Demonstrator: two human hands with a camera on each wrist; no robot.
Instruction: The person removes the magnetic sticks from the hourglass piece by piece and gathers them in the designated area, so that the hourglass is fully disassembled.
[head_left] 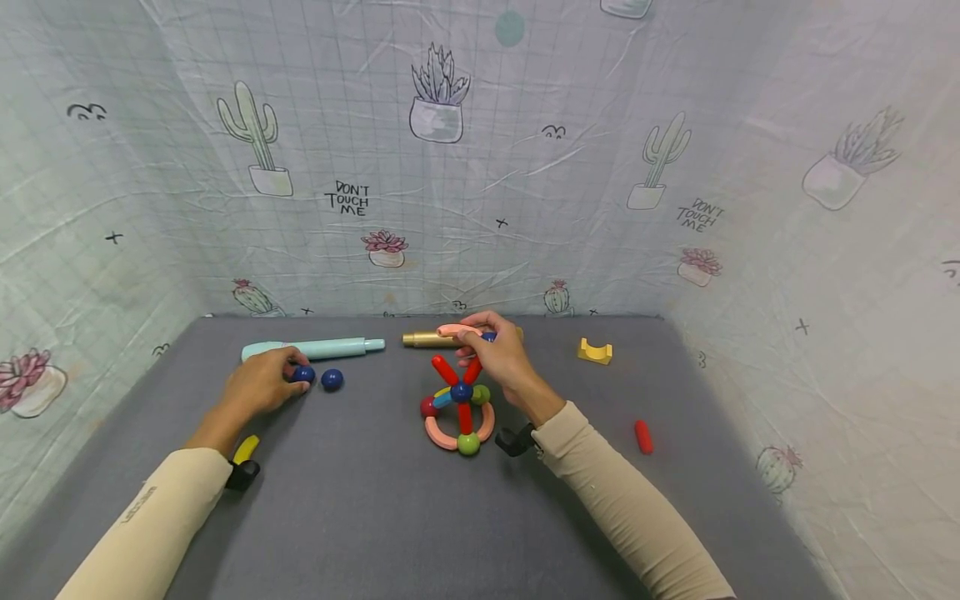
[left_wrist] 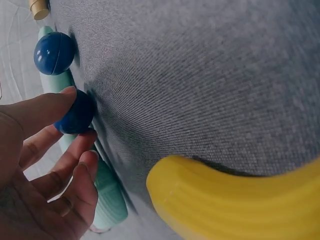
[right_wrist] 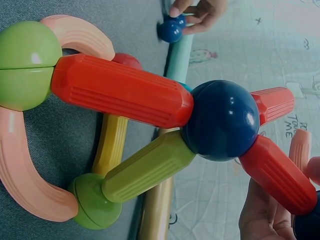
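Note:
My left hand (head_left: 258,385) pinches a blue ball (left_wrist: 80,116) between thumb and fingers, low over the grey table. A second blue ball (head_left: 332,380) lies just to its right. At the middle stands a built frame of coloured balls and rods, with a blue hub ball (right_wrist: 220,120) on top and red rods angling up from it. Behind the frame my right hand (head_left: 504,354) grips a pink curved rod (head_left: 457,330) and a blue ball (head_left: 489,337), which sits at the tip of one red rod (right_wrist: 280,175). Its fingers partly hide the ball.
A mint tube (head_left: 330,348) and a gold tube (head_left: 427,339) lie along the back. To the right are a notched yellow block (head_left: 595,352) and a loose red rod (head_left: 643,437). A yellow curved rod (left_wrist: 225,195) lies by my left wrist. Patterned cloth walls surround the table.

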